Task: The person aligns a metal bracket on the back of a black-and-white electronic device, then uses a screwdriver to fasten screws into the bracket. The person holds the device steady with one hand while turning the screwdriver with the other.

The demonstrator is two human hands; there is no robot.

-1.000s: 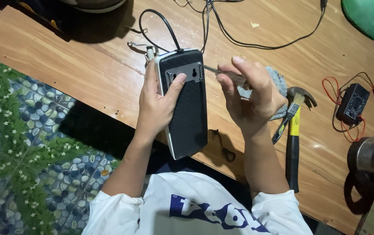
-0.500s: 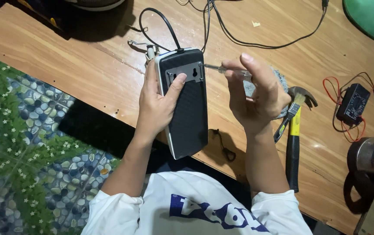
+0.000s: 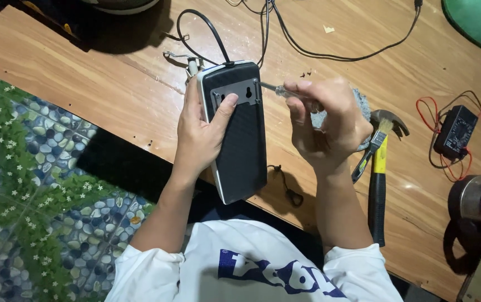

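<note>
1. Nearest the wearer, a white shirt with blue print (image 3: 251,268) is seen at the bottom, both forearms reaching over the near edge of the wooden table (image 3: 84,72).
2. The black device (image 3: 239,134), long and white-edged, is held upright over the near edge by the left hand (image 3: 198,134), which is wrapped round its left side, thumb pressed on the grey metal plate (image 3: 235,92) at its top. This grip is unchanged from a second ago.
3. The right hand (image 3: 327,120) is closed round a screwdriver (image 3: 277,89), whose tip meets the plate's right edge. Compared with a second ago, the fingers are turned slightly and sit higher.
4. Just right of that hand, a hammer (image 3: 379,168) with a yellow-and-black handle lies on the table, unmoved.
5. Farther right, a black multimeter (image 3: 456,131) with red leads is seen.
6. At the far edge, black cables (image 3: 307,50) are trailed across the wood.
</note>
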